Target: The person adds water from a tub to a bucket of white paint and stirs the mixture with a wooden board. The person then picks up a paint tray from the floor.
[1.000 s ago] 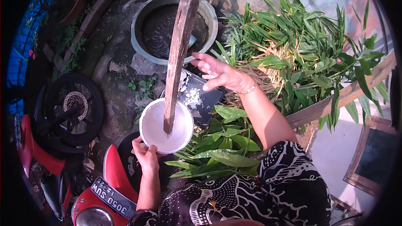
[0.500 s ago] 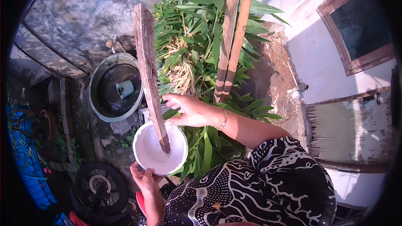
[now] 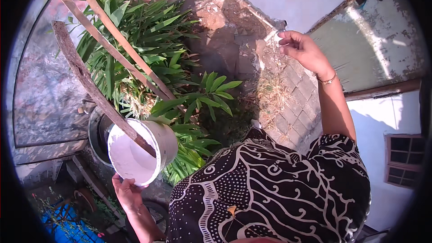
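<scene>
My left hand [image 3: 127, 192] grips the lower rim of a white bucket [image 3: 163, 140] with white paint inside, tilted toward me. A long weathered wooden stick [image 3: 85, 78] stands in the paint and leans up to the left. My right hand [image 3: 302, 49] is raised far to the right near a cracked wall, away from the stick, its fingers curled; whether it holds anything small I cannot tell. A bracelet sits on that wrist.
Green leafy plants [image 3: 148, 36] fill the ground ahead. Two thin poles [image 3: 121, 49] lean across them. A dark round tub [image 3: 96, 130] sits behind the bucket. A brick ledge [image 3: 292, 103] and a worn door [image 3: 373, 45] lie to the right.
The view has swung to the right. My right hand has left the stick and risen toward the wall at the right. My left hand still holds the bucket.
</scene>
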{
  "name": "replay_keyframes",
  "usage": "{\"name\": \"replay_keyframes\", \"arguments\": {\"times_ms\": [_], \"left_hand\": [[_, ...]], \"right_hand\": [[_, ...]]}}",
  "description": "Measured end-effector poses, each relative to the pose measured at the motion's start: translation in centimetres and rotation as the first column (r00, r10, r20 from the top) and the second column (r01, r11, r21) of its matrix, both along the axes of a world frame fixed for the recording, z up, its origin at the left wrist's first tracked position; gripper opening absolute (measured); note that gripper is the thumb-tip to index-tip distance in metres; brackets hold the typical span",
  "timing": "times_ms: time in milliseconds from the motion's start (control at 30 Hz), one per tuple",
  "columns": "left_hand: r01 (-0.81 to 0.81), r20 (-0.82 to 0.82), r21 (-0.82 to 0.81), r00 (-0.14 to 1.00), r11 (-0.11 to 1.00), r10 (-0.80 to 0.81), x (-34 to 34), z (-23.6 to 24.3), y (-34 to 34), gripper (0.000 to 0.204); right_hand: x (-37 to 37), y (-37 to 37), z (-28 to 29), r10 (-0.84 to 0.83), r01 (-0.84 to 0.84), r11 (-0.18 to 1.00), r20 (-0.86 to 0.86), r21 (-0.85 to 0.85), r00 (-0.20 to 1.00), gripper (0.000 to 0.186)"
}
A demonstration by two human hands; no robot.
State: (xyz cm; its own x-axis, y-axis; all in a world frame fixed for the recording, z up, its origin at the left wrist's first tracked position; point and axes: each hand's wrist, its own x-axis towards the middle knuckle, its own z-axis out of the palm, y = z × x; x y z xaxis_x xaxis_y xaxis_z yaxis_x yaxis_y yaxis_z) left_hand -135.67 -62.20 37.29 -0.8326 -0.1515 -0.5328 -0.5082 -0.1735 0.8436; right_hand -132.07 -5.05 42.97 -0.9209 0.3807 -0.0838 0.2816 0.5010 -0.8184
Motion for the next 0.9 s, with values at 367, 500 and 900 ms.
{"name": "replay_keyframes", "arguments": {"times_ms": [367, 500, 900], "left_hand": [[0.277, -0.027, 0.011, 0.961, 0.961, -0.277, -6.2, 2.6, 9.1, 0.05], [0.349, -0.017, 0.008, 0.937, 0.937, -0.349, -8.1, 2.4, 12.7, 0.051], [0.518, -0.008, -0.03, 0.855, 0.855, -0.518, -8.3, -0.7, 26.8, 0.054]], "right_hand": [[21.4, 3.7, -22.7, -0.145, -0.033, 0.963, 0.617, 0.268, 0.773, 0.043], [24.2, -2.5, -25.4, -0.064, 0.016, 0.998, 0.844, 0.066, 0.533, 0.046], [28.9, 6.8, -30.9, -0.185, 0.185, 0.98, 0.707, 0.077, 0.683, 0.033]]}}
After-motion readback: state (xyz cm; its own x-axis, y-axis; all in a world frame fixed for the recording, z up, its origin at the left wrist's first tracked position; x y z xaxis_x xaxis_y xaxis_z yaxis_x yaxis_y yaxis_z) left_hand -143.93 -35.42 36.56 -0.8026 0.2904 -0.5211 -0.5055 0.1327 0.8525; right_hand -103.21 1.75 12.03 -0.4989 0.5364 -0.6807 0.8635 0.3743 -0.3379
